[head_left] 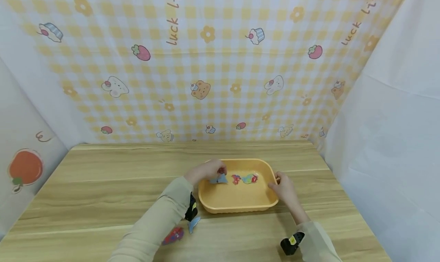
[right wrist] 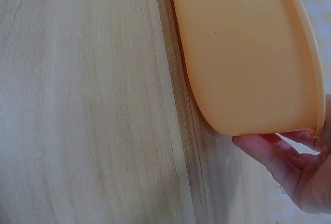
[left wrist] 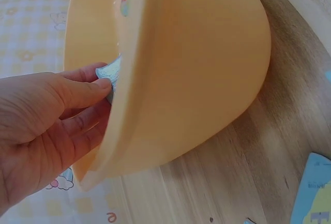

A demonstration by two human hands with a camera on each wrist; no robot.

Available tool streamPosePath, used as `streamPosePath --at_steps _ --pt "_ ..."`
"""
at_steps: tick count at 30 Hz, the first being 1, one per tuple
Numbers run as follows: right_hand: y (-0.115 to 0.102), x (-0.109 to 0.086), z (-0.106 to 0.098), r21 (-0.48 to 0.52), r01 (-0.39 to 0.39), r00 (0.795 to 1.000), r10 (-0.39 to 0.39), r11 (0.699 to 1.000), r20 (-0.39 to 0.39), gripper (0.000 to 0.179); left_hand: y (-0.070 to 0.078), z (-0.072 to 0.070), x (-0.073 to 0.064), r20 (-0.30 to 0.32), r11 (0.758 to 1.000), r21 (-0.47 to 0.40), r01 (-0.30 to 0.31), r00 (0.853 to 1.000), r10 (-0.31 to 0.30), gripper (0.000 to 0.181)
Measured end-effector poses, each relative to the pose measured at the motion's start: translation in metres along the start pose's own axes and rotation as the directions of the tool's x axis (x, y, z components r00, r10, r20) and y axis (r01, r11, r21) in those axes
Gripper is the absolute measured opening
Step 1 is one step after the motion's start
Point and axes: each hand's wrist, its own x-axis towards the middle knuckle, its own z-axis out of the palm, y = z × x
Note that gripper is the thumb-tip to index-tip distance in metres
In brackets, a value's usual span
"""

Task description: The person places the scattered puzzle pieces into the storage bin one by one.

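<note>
A yellow plastic basin (head_left: 237, 208) stands on the wooden table. My left hand (head_left: 211, 169) reaches over its left rim and pinches a light-blue flat cutout piece (left wrist: 110, 72) between thumb and fingers. In the head view that blue piece (head_left: 220, 179) lies low inside the basin. Beside it are a small red cutout (head_left: 235, 179) and a green, yellow and red cutout (head_left: 249, 178). My right hand (head_left: 286, 189) grips the right end of the basin, and in the right wrist view its thumb (right wrist: 253, 146) touches the outer wall.
Left of the basin's front, on the table (head_left: 103, 201), lie a purple and red cutout (head_left: 174, 235) and a slim blue cutout (head_left: 193, 224). My left sleeve passes close by both. A checked yellow cloth (head_left: 220, 71) hangs behind the table, with white cloth at the sides.
</note>
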Motion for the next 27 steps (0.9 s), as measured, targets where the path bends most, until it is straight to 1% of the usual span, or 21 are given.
streamPosePath --at_steps 8,14,16,18,23,27 --pt "0.0010 0.0008 0.0001 -0.009 0.008 1.000 -0.008 1.000 -0.001 0.015 0.0033 0.0020 0.0043 -0.005 1.000 0.021 -0.010 1.000 0.010 0.017" --pt "-0.0004 0.0010 0.0006 -0.010 0.008 1.000 -0.008 1.000 0.000 0.015 0.0023 0.0036 0.0051 -0.002 1.000 0.021 -0.001 1.000 0.001 0.017" --pt "-0.0008 0.0008 0.0011 -0.008 0.011 1.000 -0.011 1.000 -0.001 0.015 0.0018 0.0042 0.0054 0.000 1.000 0.025 0.006 1.000 -0.006 0.018" --pt "-0.0011 0.0005 0.0013 -0.005 0.015 1.000 -0.015 1.000 0.000 0.015 0.0018 0.0047 0.0056 0.009 0.999 0.037 0.025 1.000 -0.025 0.020" --pt "-0.0005 0.0004 0.0013 -0.006 0.013 1.000 -0.013 1.000 -0.001 0.015 0.0032 0.0056 0.0049 0.028 0.994 0.088 0.070 0.997 -0.073 0.023" --pt "-0.0008 0.0004 0.0003 -0.005 0.003 1.000 -0.003 1.000 0.001 0.015 0.0033 0.0060 0.0051 0.028 0.992 0.109 0.069 0.997 -0.072 0.024"
